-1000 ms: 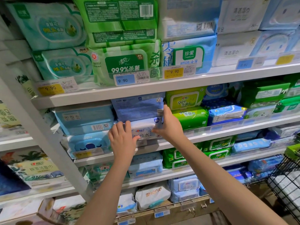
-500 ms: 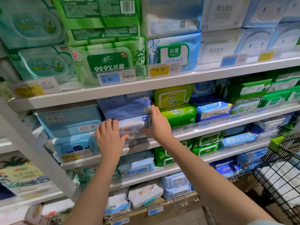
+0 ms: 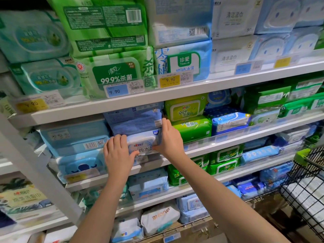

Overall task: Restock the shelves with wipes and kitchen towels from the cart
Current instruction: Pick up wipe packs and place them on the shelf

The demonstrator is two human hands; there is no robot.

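Nearest me, both forearms are reaching up from the bottom edge; on my right the wire cart (image 3: 305, 186) is standing close against the racking, and white packs (image 3: 313, 193) are lying in it, so I'm judging there is stock left to move, though how much I cannot tell.

Going further in, the left hand (image 3: 118, 153) is gripping the wipes pack (image 3: 142, 143) at its left front, fingers curling over the top corner and thumb pressing the face; the right hand (image 3: 168, 137) is clamping the pack's right edge, fingers running up the side and thumb pinching low on the front; so both grips are closed on the same pack.

That pack is sitting at the front of the middle shelf (image 3: 231, 146), under a blue stack (image 3: 135, 120); I'm reading this as one item being seated, nearly done.

Room is looking tight: a green pack (image 3: 191, 128) is touching the right hand's side, pale blue packs (image 3: 75, 137) are crowding the left, and the clear rail (image 3: 219, 137) is lining the shelf lip; beyond, the upper shelf (image 3: 157, 100) is hanging low over the stack and showing full, so the free way out is straight back toward me.
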